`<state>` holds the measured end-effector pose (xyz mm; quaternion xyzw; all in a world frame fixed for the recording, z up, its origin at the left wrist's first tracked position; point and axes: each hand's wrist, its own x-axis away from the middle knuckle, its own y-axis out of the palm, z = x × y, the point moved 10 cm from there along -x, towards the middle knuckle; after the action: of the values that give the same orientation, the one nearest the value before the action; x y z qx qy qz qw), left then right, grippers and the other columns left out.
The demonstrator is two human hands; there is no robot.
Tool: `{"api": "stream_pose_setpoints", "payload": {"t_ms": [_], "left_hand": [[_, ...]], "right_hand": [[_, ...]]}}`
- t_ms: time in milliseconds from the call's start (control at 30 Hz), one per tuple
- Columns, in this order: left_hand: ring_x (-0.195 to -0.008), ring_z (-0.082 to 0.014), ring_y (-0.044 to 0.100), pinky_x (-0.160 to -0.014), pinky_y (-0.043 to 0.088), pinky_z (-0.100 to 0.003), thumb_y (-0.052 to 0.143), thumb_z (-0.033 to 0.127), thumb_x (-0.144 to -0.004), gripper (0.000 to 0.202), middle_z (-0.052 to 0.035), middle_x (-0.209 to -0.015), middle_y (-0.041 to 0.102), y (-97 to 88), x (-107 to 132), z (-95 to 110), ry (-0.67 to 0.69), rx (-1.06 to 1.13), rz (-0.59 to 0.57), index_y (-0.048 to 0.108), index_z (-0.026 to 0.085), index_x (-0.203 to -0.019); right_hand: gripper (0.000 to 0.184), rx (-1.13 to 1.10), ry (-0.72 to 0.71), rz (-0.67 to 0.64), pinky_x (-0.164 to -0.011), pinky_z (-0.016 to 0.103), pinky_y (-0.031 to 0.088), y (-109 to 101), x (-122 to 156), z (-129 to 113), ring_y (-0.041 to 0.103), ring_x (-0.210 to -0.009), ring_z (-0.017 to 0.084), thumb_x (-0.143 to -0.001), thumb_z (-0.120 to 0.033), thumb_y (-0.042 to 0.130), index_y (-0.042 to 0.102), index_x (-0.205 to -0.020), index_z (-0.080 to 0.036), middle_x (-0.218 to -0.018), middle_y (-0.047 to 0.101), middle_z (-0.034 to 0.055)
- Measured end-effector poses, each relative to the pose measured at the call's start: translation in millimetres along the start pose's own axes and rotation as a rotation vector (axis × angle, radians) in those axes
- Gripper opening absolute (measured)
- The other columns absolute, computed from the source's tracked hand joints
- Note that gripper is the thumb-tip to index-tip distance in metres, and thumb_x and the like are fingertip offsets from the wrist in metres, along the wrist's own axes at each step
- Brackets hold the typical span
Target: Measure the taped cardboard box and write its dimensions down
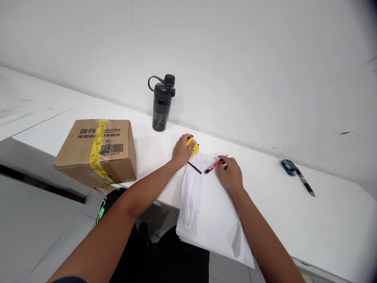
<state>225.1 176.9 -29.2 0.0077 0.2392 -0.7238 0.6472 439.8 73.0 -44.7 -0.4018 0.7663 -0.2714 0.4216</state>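
My left hand is closed around a round yellow tape measure at the top left corner of a stack of paper. Handwriting in blue runs down the left side of the top sheet. Just below my left hand, a slim black stick-like piece lies slanted across the paper. My right hand rests on the sheet's right edge, its fingers pinching a red and black pen whose lower end points toward the black piece.
To the left stands a taped cardboard box. A dark shaker bottle is upright near the wall. Far right on the white table lie a small dark blue item and a black and grey marker-like stick. The paper overhangs the front edge.
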Motion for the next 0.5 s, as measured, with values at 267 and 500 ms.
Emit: {"api": "stream_pose_setpoints", "payload": {"t_ms": [267, 500], "left_hand": [[-0.109, -0.0202, 0.059, -0.092, 0.045, -0.033, 0.047, 0.038, -0.095, 0.028, -0.0054, -0.121, 0.061, 1.0, 0.1, 0.0, 0.011, -0.009, 0.003, 0.050, 0.025, -0.120], [-0.112, -0.0200, 0.056, -0.099, 0.042, -0.034, 0.047, 0.037, -0.095, 0.029, -0.0074, -0.120, 0.061, -2.7, 5.8, 23.8, 0.195, -0.070, 0.006, 0.053, 0.022, -0.119]], "right_hand": [[0.035, 0.033, -0.016, -0.017, -0.064, 0.031, 0.045, 3.2, 1.1, -1.4, 0.055, -0.067, 0.015, -0.082, -0.024, 0.049, 0.067, -0.113, -0.023, -0.093, 0.061, 0.0035], [0.041, 0.245, -0.074, -0.081, -0.058, 0.027, 0.038, 16.9, 2.3, -15.9, 0.057, -0.073, 0.015, -0.088, -0.019, 0.043, 0.062, -0.124, -0.023, -0.105, 0.062, 0.0067]]}}
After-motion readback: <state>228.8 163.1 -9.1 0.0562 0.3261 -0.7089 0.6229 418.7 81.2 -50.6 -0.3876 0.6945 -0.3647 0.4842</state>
